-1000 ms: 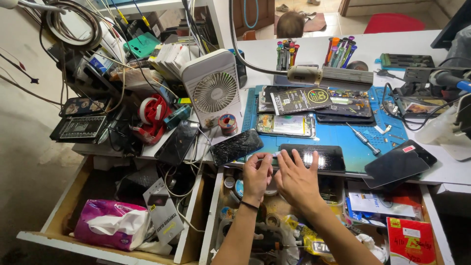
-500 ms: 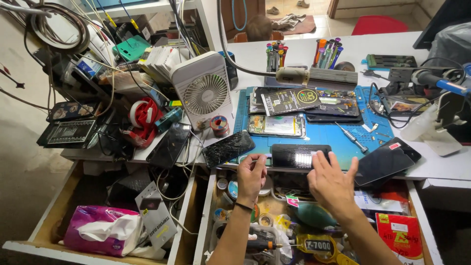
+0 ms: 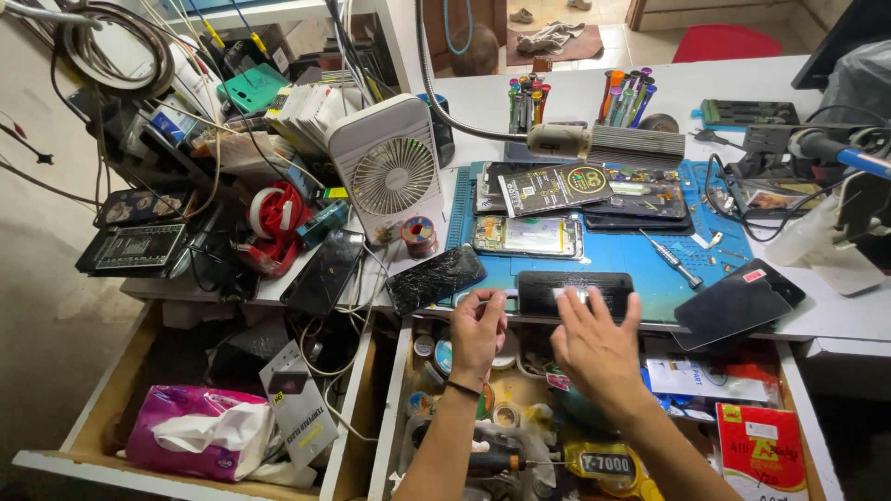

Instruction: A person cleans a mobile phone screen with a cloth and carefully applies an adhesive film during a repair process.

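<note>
Phone [image 3: 575, 293] is lying flat on the blue mat [image 3: 640, 260], left hand [image 3: 478, 332] pinching its end, right hand [image 3: 594, 345] spreading open fingers across its glass, smoothing apparently unfinished

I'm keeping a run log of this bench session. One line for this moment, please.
left hand: at left end of black phone | right hand: fingers spread on its screen | phone: flat on blue mat

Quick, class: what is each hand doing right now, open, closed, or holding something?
Left hand: fingers curled, pinching the left end of the black phone.
Right hand: open, fingers spread, fingertips on the phone's screen, holding nothing.
</note>
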